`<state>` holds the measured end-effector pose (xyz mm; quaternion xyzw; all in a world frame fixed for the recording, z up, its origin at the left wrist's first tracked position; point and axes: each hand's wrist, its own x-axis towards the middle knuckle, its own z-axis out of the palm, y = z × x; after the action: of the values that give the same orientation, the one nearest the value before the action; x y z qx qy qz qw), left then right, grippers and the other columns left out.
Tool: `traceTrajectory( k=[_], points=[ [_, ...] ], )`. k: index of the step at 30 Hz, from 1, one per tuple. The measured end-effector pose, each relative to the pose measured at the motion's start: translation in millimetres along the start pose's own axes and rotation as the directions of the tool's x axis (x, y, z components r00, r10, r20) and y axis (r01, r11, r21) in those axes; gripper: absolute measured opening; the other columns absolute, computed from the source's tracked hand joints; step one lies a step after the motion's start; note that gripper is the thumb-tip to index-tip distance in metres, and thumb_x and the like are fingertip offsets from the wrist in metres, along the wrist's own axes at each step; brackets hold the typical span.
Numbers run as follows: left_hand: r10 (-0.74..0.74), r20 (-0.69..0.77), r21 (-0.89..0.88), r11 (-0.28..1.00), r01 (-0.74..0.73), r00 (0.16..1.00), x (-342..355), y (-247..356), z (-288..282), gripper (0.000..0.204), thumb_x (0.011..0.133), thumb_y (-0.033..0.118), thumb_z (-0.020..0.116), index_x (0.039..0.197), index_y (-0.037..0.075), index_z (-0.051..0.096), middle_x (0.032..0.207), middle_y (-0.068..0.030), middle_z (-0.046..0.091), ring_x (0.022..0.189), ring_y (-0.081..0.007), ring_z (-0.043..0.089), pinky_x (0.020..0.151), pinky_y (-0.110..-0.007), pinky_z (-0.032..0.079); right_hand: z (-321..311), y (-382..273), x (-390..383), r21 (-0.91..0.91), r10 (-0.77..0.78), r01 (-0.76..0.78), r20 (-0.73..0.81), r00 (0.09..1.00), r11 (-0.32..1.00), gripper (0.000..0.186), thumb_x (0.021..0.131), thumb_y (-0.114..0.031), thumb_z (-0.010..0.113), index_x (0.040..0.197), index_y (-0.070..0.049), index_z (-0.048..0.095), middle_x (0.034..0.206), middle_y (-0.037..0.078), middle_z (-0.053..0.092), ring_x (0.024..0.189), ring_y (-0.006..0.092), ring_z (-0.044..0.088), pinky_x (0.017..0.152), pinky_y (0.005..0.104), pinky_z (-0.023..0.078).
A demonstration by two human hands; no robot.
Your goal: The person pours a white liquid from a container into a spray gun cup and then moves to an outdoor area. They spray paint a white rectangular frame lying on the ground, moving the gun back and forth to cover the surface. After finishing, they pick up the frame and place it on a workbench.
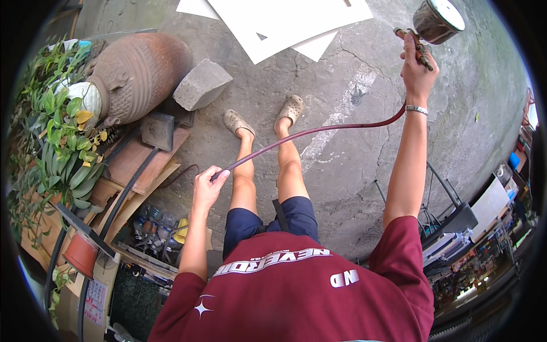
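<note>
While green potted plants crowd the far left edge, a large brown ribbed clay jar lies tilted beside them, with a grey stone block leaning just to its right. Below the jar, wooden boards and a black pipe slope down toward an orange pot.

Nearer the middle, the left hand has its grip closed around a dark red hose, pinching it between thumb and fingers above the concrete floor. The hose arcs rightward in front of the person's bare legs and two beige clogs, rising to the wrist of the raised arm. White sheets lie flat on the floor at the top, beyond the feet.

On the right, the right hand, wearing a silver bracelet, is wrapped tightly around the handle of a spray gun, whose metal cup sits above the fist. Cluttered shelves fill the far right edge.
</note>
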<state>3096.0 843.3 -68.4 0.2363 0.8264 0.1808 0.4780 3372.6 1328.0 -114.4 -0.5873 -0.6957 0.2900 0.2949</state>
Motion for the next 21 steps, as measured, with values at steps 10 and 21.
traceTrajectory(
  k=[10,21],
  points=[
    [0.042,0.015,-0.060,0.997,-0.041,0.999,-1.7,2.5,6.2,0.027,0.094,0.024,0.073,0.084,0.000,0.066,0.059,-0.0018,0.044,0.058,-0.0084,0.040,0.052,-0.030,0.035,-27.7,19.3,14.7,-0.124,-0.072,0.040,-0.259,0.963,0.991,0.029,0.094,-0.033,0.073,0.100,-0.005,0.080,0.066,0.003,0.069,0.060,0.0055,0.057,0.058,0.0247,0.046],
    [-0.007,-0.055,0.036,0.999,0.009,0.998,-16.8,-44.7,-38.2,0.030,0.093,0.025,0.075,0.083,-0.001,0.064,0.059,-0.0046,0.046,0.058,-0.0102,0.040,0.052,-0.031,0.036,4.5,-34.6,-89.5,0.031,0.090,-0.091,0.056,0.994,0.995,0.033,0.097,-0.035,0.071,0.107,-0.005,0.078,0.064,0.000,0.067,0.052,0.0045,0.056,0.047,0.0217,0.040]
  ],
)
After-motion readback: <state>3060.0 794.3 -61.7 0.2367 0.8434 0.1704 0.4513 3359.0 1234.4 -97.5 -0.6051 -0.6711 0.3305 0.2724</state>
